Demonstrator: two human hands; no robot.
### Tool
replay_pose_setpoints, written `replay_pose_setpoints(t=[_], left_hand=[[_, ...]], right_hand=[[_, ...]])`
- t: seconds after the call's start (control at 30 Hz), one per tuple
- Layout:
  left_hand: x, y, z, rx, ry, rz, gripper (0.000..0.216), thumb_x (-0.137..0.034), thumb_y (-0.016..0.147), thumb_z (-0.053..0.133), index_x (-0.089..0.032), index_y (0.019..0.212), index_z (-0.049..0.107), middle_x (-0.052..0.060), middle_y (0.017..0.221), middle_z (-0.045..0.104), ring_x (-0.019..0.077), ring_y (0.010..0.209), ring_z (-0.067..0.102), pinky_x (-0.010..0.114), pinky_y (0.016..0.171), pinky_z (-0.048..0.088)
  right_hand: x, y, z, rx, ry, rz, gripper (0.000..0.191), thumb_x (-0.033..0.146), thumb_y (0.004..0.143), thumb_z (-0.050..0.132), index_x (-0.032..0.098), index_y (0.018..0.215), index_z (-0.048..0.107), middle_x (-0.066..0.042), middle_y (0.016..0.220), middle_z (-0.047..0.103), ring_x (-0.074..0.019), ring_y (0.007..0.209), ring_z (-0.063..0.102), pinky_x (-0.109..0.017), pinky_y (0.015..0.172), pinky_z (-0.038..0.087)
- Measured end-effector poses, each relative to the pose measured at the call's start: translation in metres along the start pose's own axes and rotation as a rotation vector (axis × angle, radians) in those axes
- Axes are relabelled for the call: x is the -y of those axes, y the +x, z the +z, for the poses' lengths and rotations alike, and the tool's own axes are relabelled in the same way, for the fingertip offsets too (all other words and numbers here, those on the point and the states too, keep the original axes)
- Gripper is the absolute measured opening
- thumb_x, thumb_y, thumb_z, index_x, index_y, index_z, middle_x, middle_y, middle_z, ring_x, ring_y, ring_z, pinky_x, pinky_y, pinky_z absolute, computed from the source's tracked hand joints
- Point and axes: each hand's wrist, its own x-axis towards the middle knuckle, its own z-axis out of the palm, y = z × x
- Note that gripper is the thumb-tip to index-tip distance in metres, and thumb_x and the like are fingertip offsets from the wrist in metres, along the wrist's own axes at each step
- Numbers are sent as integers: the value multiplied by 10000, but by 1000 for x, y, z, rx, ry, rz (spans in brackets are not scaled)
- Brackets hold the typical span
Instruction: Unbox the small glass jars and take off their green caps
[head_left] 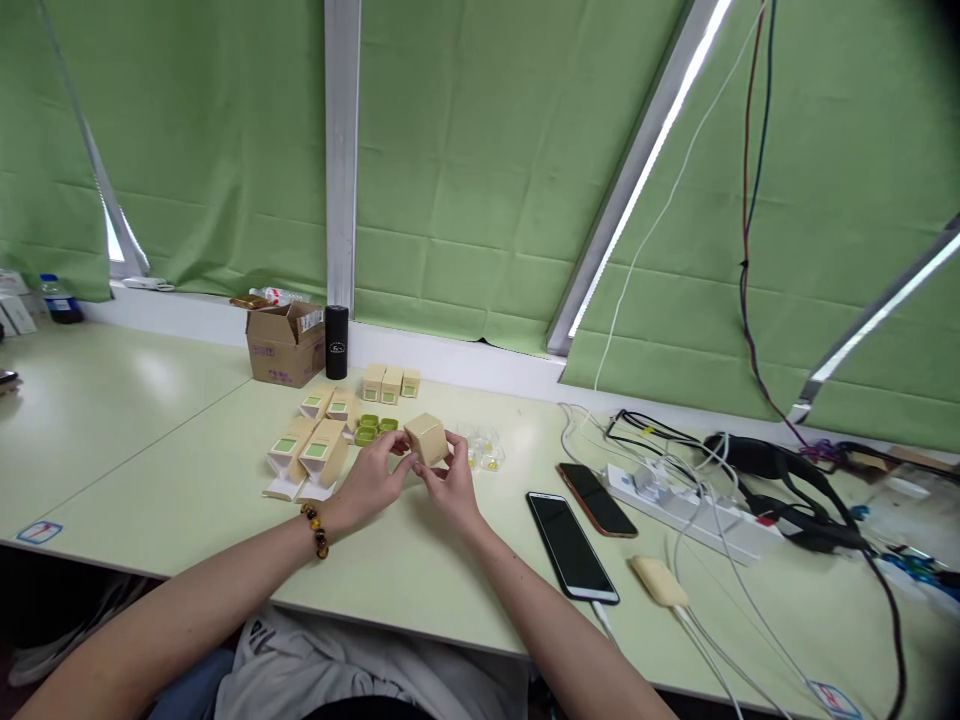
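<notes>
Between my two hands, above the table, is a small tan cardboard box [426, 440]. My left hand [379, 475] grips its left side, a beaded bracelet on that wrist. My right hand [452, 488] holds the box from the right and below. Left of my hands lie several tan boxes with green labels, among them an open-flapped box [324, 450]. Small green containers [367, 430] sit just behind my left hand. Clear plastic cups [487, 448] with yellow bits stand behind my right hand. Further back is a row of closed small boxes [391, 384].
An open brown carton [286, 345] and a black cylinder [337, 342] stand at the back. To the right lie a white-framed phone [571, 545], another phone [597, 498], a yellow case [660, 580] and a power strip [690, 512] with tangled cables.
</notes>
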Motion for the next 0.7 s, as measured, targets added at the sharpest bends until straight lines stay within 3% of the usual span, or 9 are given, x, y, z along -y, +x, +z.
replay_pose_setpoints(t=[0.13,0.23,0.37,0.47,0.7], left_hand=[[-4,3,-2,-14,-84,-80,331,-390,994,616,-195,1261,606,125,1249,711,261,1091,707,430,960,571],[-3,4,-3,-9,-132,-91,405,-414,979,648,-196,1314,585,139,1298,693,270,1133,700,422,981,566],[7,10,-2,10,-273,-135,466,-451,928,718,-186,1290,593,151,1295,695,272,1097,708,420,972,571],[15,16,-2,30,-469,-213,586,-491,856,789,-170,1299,579,175,1328,682,291,1137,699,427,962,574],[15,17,-8,51,-780,-405,698,-418,750,862,-186,1319,532,157,1301,696,301,1190,667,361,856,550]], right_hand=[[1,-1,-2,74,17,-128,522,364,900,730,273,1331,452,-114,1325,588,-250,1142,651,-404,869,638],[1,-2,-4,105,31,-176,529,357,955,662,287,1433,446,-138,1448,535,-265,1242,623,-436,927,641],[-1,-5,-5,159,-7,-236,505,359,994,611,304,1487,517,-130,1626,404,-309,1477,464,-474,1032,617],[-1,-6,-6,196,-64,-272,480,368,1013,582,316,1490,556,-112,1620,453,-320,1536,397,-471,1022,622],[15,-6,-10,107,-33,-233,406,398,1021,565,310,1416,588,-100,1425,647,-263,1166,680,-453,905,648]])
